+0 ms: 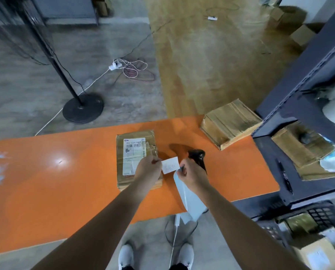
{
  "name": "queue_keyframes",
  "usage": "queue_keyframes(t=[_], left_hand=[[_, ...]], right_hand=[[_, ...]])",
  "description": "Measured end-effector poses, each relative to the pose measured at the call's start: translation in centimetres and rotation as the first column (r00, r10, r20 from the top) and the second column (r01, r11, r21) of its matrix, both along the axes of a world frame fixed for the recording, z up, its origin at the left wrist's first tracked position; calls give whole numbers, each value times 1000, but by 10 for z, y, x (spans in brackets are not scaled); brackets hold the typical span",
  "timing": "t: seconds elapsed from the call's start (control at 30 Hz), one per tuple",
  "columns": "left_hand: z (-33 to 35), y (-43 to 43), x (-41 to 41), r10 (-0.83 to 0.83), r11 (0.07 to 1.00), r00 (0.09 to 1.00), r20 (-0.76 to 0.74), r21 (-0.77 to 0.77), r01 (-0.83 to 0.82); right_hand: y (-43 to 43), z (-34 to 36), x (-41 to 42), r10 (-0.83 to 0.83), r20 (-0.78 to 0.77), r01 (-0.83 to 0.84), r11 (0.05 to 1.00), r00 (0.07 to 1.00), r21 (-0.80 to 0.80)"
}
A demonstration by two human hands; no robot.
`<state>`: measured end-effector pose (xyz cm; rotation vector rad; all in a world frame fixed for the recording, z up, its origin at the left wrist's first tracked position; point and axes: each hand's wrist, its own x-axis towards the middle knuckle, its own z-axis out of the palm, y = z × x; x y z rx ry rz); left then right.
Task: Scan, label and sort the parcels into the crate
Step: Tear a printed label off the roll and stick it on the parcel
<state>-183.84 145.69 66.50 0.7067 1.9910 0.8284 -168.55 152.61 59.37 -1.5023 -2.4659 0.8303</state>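
A flat brown parcel (pixel 131 152) with a white shipping label lies on the orange table (pixel 55 182). My left hand (pixel 148 170) hovers over the parcel's near right corner and pinches the left edge of a small white label (pixel 170 165). My right hand (pixel 190 175) pinches the label's right edge and holds a strip of pale backing paper (pixel 190 199) that hangs toward me. A black handheld scanner (pixel 197 155) lies on the table just behind my right hand. A second taped parcel (pixel 229 122) sits at the table's far right corner.
A dark metal shelf (pixel 303 106) stands at the right with boxes on it and a black pen (pixel 284 175) on its lower board. A black crate (pixel 307 228) with parcels sits on the floor below. A black stand base (pixel 82 108) and loose cables (pixel 131 69) are beyond the table.
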Motion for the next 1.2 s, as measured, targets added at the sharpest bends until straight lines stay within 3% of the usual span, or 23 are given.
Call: queue_keyframes(t=[0.27, 0.57, 1.0, 1.2], left_hand=[[1, -11, -18, 40, 999, 999, 15, 3, -40], [9, -24, -43, 65, 996, 995, 72, 52, -69], [2, -43, -70, 80, 989, 989, 122, 117, -95], [-10, -50, -80, 94, 992, 995, 15, 88, -95]], right_hand=[[-6, 9, -9, -11, -24, 9, 998, 1000, -54], [-13, 49, -40, -98, -265, 33, 970, 959, -240], [-26, 52, -70, -10, -249, -39, 981, 968, -191], [-32, 45, -83, 73, -175, -95, 988, 982, -121]])
